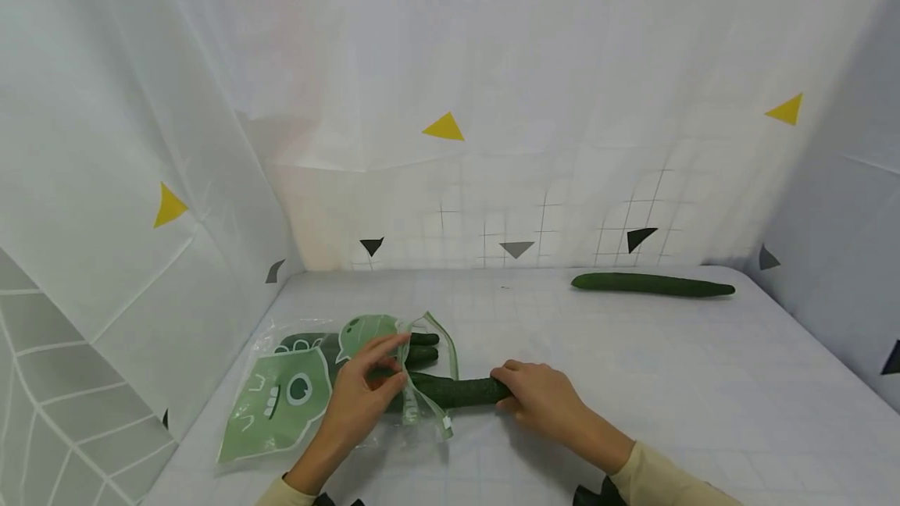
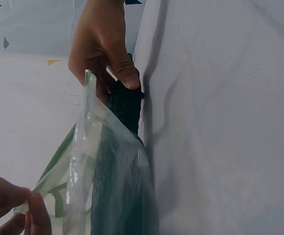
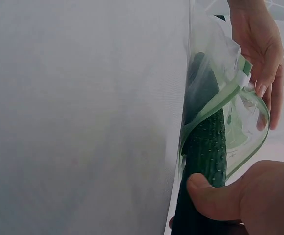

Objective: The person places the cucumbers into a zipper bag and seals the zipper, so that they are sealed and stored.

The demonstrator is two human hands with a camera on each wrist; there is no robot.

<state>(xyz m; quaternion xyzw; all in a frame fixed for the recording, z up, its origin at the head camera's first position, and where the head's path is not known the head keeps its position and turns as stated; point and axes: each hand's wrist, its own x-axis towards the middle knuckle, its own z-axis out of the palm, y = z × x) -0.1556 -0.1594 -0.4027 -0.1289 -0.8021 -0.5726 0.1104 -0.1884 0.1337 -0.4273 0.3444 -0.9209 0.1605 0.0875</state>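
A clear zip bag (image 1: pixel 281 404) with a green cartoon print lies on the table at the left, its green-edged mouth facing right. Inside it are cucumbers, whose ends (image 1: pixel 423 354) show near the opening. My left hand (image 1: pixel 366 389) pinches the bag's mouth edge between thumb and fingers. With my right hand (image 1: pixel 544 404) I grip the outer end of a cucumber (image 1: pixel 460 392) that lies partly inside the bag. In the right wrist view, a white slider (image 3: pixel 243 80) sits on the green zip, and my right thumb lies along the cucumber (image 3: pixel 205 147).
Another cucumber (image 1: pixel 652 284) lies by itself at the back right of the white table (image 1: pixel 633 365). White sheeting (image 1: pixel 534 84) with yellow and dark triangles rises behind the table and at both sides.
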